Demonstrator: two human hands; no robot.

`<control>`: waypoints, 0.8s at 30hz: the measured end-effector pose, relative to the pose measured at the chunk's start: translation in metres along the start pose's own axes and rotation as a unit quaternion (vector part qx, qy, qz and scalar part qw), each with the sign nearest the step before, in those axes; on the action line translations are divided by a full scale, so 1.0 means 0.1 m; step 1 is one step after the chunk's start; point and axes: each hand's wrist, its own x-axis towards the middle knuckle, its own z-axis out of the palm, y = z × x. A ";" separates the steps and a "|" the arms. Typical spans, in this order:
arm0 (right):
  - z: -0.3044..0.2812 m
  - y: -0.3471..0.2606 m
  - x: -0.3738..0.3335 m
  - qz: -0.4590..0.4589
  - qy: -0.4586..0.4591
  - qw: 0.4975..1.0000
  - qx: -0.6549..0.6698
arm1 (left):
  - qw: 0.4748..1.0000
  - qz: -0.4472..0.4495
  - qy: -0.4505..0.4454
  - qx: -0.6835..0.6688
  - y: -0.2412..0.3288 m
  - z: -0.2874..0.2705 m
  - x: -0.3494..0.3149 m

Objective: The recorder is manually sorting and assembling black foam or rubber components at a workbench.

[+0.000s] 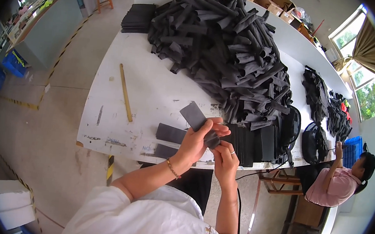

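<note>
My left hand [196, 140] grips a flat dark grey fabric piece [195, 117] that sticks up and to the left above the white table's [150, 87] near edge. My right hand [225, 157], a ring on one finger, pinches the lower end of the same piece just below the left hand. Two more flat dark pieces [170, 134] lie on the table just left of my hands. A stack of flat black pieces [256, 143] sits right of my hands.
A big heap of rolled black fabric tubes [229, 45] fills the table's middle. A wooden stick [126, 92] lies at the left. Another flat black stack [138, 18] sits at the far left. A seated person in pink [340, 179] works at the right.
</note>
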 end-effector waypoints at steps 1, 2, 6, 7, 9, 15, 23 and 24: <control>0.00 0.00 0.01 0.006 0.002 1.000 -0.001 | 1.000 -0.006 0.001 0.001 0.00 0.01 0.00; 0.00 0.00 0.01 0.007 0.003 1.000 -0.005 | 1.000 -0.001 0.006 0.004 -0.01 0.02 0.00; 0.09 -0.06 0.01 0.136 0.022 0.978 0.156 | 0.999 0.028 -0.013 0.029 0.00 -0.01 0.04; 0.14 -0.07 0.00 0.189 0.051 0.942 0.272 | 0.998 0.049 -0.029 0.037 0.00 0.00 0.04; 0.34 -0.11 0.03 0.235 0.146 0.895 0.349 | 0.996 0.064 -0.043 0.054 0.03 0.04 0.08; 0.06 -0.07 -0.02 0.350 0.228 0.816 0.399 | 0.989 0.123 -0.042 0.068 0.24 -0.06 0.22; 0.09 -0.06 0.12 0.201 0.193 0.916 0.289 | 0.990 0.096 -0.001 0.100 0.37 -0.29 0.14; 0.08 -0.04 0.12 0.172 0.192 0.931 0.260 | 0.988 0.094 0.017 0.120 0.40 -0.34 0.13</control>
